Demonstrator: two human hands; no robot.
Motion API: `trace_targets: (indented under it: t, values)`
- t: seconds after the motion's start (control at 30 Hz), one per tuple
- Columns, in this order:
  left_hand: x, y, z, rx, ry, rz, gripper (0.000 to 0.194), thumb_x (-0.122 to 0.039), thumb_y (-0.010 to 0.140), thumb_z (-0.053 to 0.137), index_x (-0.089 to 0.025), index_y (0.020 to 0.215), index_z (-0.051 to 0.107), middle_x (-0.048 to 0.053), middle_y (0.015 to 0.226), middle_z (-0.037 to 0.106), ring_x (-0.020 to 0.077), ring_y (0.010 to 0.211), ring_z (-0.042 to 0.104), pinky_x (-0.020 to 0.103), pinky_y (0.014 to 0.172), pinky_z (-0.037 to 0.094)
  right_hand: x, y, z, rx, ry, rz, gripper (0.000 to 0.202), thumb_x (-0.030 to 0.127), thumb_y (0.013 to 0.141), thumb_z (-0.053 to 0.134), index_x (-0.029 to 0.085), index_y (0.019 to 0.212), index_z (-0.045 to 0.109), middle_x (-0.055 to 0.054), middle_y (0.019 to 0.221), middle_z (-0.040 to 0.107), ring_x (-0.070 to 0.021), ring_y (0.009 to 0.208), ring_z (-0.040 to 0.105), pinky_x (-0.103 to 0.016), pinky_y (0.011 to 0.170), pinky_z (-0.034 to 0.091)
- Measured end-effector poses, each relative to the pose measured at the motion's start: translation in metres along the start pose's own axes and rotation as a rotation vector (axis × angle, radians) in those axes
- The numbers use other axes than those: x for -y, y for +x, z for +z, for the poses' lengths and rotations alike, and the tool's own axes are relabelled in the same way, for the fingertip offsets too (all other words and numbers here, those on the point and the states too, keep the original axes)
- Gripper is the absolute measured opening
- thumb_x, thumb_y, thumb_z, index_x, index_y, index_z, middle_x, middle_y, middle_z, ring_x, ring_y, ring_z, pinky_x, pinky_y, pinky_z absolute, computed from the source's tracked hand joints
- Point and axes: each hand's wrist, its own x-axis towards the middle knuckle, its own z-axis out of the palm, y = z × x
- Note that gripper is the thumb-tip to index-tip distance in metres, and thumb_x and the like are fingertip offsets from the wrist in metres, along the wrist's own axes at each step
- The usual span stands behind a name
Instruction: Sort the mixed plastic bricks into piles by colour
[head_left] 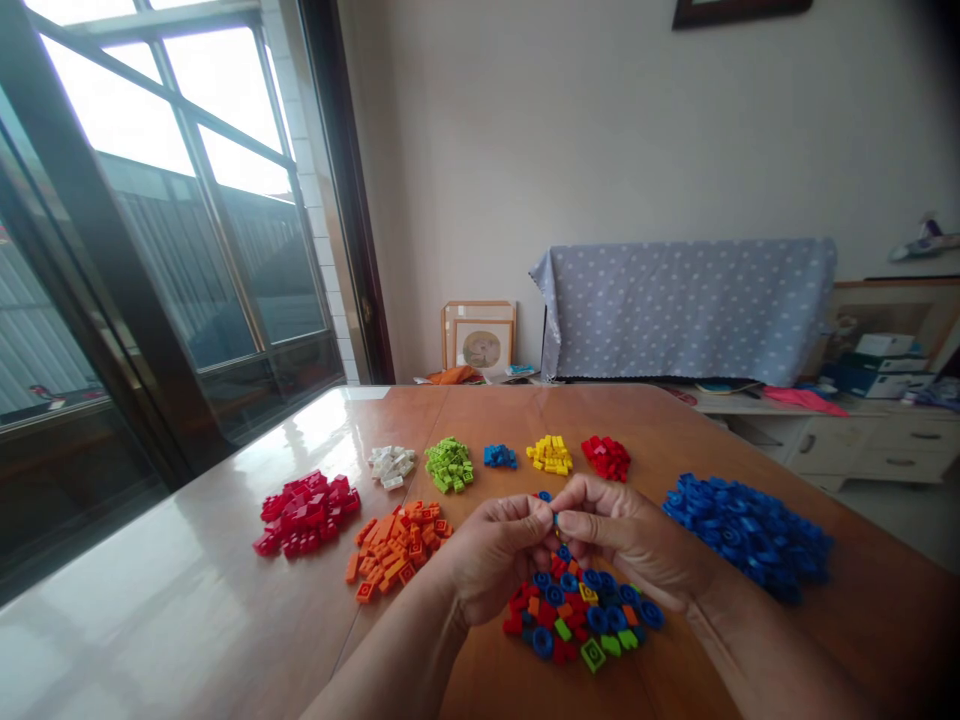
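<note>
My left hand (501, 545) and my right hand (619, 535) meet fingertip to fingertip above a mixed pile of building bricks (577, 610). Both are closed in a pinch on a small building brick (556, 519), of which only a bluish sliver shows between the thumbs. Fingers cover the rest of it. Below them, the mixed pile holds blue round pieces along with red, orange, yellow and green bricks. Just left of my left wrist lies a heap of orange bricks (401, 545). Right of my right hand spreads a large heap of blue pieces (746, 530).
Across the wooden table (225, 610) are sorted heaps: crimson bricks (307, 512), white bricks (391, 465), lime green bricks (449, 464), small blue bricks (500, 456), yellow bricks (550, 455) and red bricks (606, 458). Behind stands a cloth-covered object (686, 310).
</note>
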Motion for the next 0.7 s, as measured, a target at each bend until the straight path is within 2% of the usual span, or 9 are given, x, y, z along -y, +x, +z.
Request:
trace_targets:
  t: [0.3,0.53,0.7]
  values:
    - [0.002,0.002,0.002,-0.012,-0.018,-0.021,0.032,-0.039,0.073,0.082,-0.012,0.079,0.066,0.004,0.075,0.062,0.0091,0.062,0.054,0.023,0.062,0.039,-0.002,0.002,-0.002,-0.003,0.060,0.041,0.035,0.043,0.072,0.082,0.020,0.093,0.066,0.001,0.076,0.063,-0.0098,0.061,0.054,-0.022,0.057,0.043]
    - [0.006,0.011,0.001,-0.097,-0.041,0.047,0.037,-0.044,0.075,0.081,-0.011,0.082,0.064,0.003,0.072,0.060,0.0073,0.059,0.050,0.022,0.060,0.037,-0.016,0.013,0.000,-0.117,0.015,-0.067,0.030,0.045,0.084,0.071,0.017,0.091,0.066,-0.002,0.082,0.065,-0.0116,0.069,0.057,-0.023,0.062,0.045]
    - [0.008,0.014,-0.003,-0.130,-0.049,0.081,0.039,-0.045,0.074,0.081,-0.012,0.081,0.063,0.001,0.071,0.059,0.0068,0.059,0.048,0.021,0.060,0.036,-0.016,0.013,0.002,-0.205,-0.002,-0.126,0.029,0.046,0.087,0.068,0.017,0.089,0.065,0.001,0.077,0.059,-0.0082,0.061,0.047,-0.021,0.055,0.038]
